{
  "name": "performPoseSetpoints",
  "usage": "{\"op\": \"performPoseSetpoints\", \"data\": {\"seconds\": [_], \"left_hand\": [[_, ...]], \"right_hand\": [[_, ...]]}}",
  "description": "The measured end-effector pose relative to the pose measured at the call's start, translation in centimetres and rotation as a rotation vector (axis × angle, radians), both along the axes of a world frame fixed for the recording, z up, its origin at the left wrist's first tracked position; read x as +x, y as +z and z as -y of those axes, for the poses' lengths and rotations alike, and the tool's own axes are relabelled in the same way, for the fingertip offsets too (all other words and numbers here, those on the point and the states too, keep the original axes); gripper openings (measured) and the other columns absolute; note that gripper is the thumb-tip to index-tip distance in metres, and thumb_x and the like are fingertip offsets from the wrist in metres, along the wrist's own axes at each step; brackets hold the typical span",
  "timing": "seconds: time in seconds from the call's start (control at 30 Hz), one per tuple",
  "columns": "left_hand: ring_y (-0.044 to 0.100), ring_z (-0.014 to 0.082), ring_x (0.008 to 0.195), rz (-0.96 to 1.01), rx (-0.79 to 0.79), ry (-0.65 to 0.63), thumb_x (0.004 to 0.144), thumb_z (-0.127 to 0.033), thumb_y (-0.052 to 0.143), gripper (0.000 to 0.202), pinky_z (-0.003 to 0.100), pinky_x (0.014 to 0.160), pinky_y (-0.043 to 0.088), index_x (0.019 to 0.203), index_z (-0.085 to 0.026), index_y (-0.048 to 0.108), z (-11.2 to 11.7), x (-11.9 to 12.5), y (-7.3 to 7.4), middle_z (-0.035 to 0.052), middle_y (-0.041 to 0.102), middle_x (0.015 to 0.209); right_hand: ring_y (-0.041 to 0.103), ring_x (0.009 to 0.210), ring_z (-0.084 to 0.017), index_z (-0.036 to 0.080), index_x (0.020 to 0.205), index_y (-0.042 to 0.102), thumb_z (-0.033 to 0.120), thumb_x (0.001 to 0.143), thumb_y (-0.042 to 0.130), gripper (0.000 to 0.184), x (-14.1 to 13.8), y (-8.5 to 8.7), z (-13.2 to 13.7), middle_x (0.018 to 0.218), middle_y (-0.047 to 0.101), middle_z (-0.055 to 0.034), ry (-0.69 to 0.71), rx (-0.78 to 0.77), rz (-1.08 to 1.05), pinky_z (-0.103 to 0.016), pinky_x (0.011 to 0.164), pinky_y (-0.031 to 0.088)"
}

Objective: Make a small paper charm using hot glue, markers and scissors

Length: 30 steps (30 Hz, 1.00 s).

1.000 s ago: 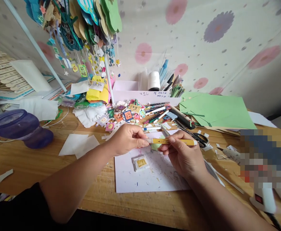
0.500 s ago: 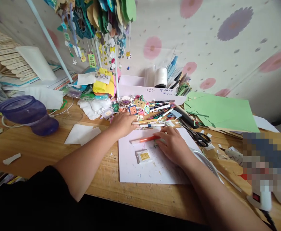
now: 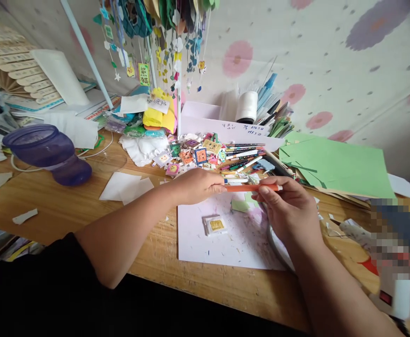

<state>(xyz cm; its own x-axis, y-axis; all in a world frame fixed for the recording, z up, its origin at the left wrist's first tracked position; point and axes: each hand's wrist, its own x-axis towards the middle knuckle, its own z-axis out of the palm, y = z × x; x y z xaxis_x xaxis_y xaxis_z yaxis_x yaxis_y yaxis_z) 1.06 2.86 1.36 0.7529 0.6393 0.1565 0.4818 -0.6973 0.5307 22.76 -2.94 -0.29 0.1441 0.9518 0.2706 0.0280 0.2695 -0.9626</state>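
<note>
Raised from the rectangular white paper sheet (image 3: 194, 238), a slim orange marker (image 3: 243, 188) now spans the left hand (image 3: 199, 185) and right hand (image 3: 292, 206), pinched at either end; uncapping likely favours a straight, level pull.

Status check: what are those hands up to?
Left hand and right hand both gripping orange marker. Small gold-and-white square lying on white sheet, apart from both hands.
</note>
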Motion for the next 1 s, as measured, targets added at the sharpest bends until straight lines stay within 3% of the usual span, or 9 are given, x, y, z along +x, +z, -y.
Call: {"op": "performPoseSetpoints", "data": {"seconds": [0.13,0.27,0.4,0.57,0.67,0.73,0.8,0.9,1.0], "left_hand": [[0.050,0.0105,0.063,0.105,-0.110,0.026,0.091,-0.033,0.045,0.025,0.022,0.059,0.033,0.077,-0.017,0.058,1.5,0.7,1.5,-0.0024,0.056,0.066],[0.052,0.0119,0.069,0.082,-0.042,-0.032,0.088,-0.028,0.052,0.019,0.023,0.063,0.035,0.076,-0.016,0.058,2.6,1.4,2.2,-0.0001,0.059,0.071],[0.052,0.0126,0.067,0.034,-0.002,-0.082,0.090,-0.027,0.048,0.025,0.024,0.062,0.035,0.071,-0.015,0.058,2.9,1.4,2.4,0.0017,0.059,0.070],[0.051,0.0101,0.060,0.212,-0.358,-0.152,0.090,-0.041,0.045,0.036,0.023,0.058,0.036,0.069,-0.015,0.058,1.9,0.6,2.2,0.0010,0.058,0.065],[0.035,0.0057,0.044,0.438,-0.657,-0.031,0.088,-0.052,0.042,0.044,0.021,0.045,0.029,0.064,-0.016,0.050,0.8,-0.5,1.9,-0.0030,0.047,0.056],[0.028,0.0043,0.041,0.554,-0.688,0.090,0.088,-0.052,0.041,0.043,0.021,0.042,0.026,0.065,-0.016,0.048,0.0,-1.1,1.7,-0.0048,0.043,0.054],[0.037,0.0054,0.043,0.495,-0.645,0.120,0.088,-0.045,0.044,0.036,0.020,0.045,0.032,0.071,-0.015,0.052,-0.3,-1.3,1.5,-0.0041,0.046,0.055],[0.052,0.0086,0.050,0.226,-0.599,0.089,0.085,-0.030,0.049,0.017,0.022,0.051,0.040,0.087,-0.015,0.057,0.0,-0.6,1.1,-0.0015,0.057,0.064],[0.056,0.0101,0.059,0.016,-0.481,0.045,0.086,-0.022,0.043,0.020,0.024,0.057,0.041,0.097,-0.017,0.060,0.6,0.2,0.9,0.0009,0.063,0.075]], "right_hand": [[0.055,0.049,-0.009,0.022,0.075,0.066,0.033,0.069,0.076,0.016,-1.3,0.3,0.5,0.058,0.060,0.0042,0.132,-0.078,-0.363,-0.023,0.051,0.049],[0.050,0.038,-0.009,0.021,0.074,0.067,0.036,0.075,0.071,0.016,-1.9,0.2,1.2,0.049,0.061,0.0026,0.323,-0.195,-0.354,-0.020,0.038,0.042],[0.059,0.041,-0.011,0.019,0.068,0.065,0.028,0.077,0.070,0.013,-2.4,0.4,1.7,0.055,0.068,-0.0008,0.337,-0.191,-0.325,-0.021,0.041,0.046],[0.064,0.049,-0.014,0.020,0.071,0.068,0.020,0.076,0.070,0.006,-1.9,1.3,2.4,0.062,0.072,-0.0024,0.321,-0.031,-0.269,-0.024,0.045,0.051],[0.066,0.052,-0.015,0.022,0.074,0.070,0.018,0.074,0.071,0.004,-0.6,2.2,2.8,0.069,0.073,-0.0026,0.201,0.167,-0.237,-0.023,0.043,0.049],[0.064,0.050,-0.014,0.022,0.072,0.070,0.018,0.073,0.071,0.004,0.2,2.7,3.0,0.066,0.071,-0.0017,0.142,0.243,-0.248,-0.021,0.039,0.046],[0.058,0.045,-0.012,0.022,0.069,0.068,0.017,0.073,0.069,0.006,0.5,3.0,3.1,0.058,0.068,-0.0006,0.153,0.214,-0.262,-0.020,0.036,0.041],[0.048,0.038,-0.009,0.021,0.060,0.063,0.016,0.072,0.064,0.013,0.1,2.6,2.7,0.047,0.060,0.0020,0.162,0.100,-0.343,-0.021,0.037,0.037],[0.044,0.035,-0.009,0.020,0.055,0.058,0.015,0.067,0.061,0.013,-0.6,1.6,2.0,0.042,0.054,0.0034,0.177,-0.059,-0.405,-0.022,0.037,0.035]]}}
